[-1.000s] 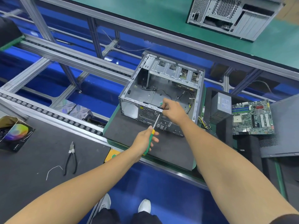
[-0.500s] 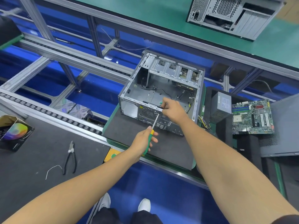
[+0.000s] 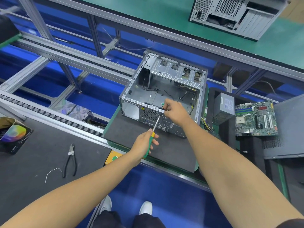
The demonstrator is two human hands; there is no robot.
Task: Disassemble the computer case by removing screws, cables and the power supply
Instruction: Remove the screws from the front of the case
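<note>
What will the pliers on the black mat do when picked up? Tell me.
The pliers are probably stiff and fairly heavy for their size, being metal-jawed. Their handles lie splayed, so they may swing at the pivot. The dark handle sleeves likely grip well.

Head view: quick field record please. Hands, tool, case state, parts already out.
left hand: grips screwdriver, tip at rear panel of computer case
right hand: fingers curled on the case's rear top rail
case: side open, on dark mat
parts out: power supply and motherboard, right of case
idle tool: pliers on left mat
second case: far green bench
</note>
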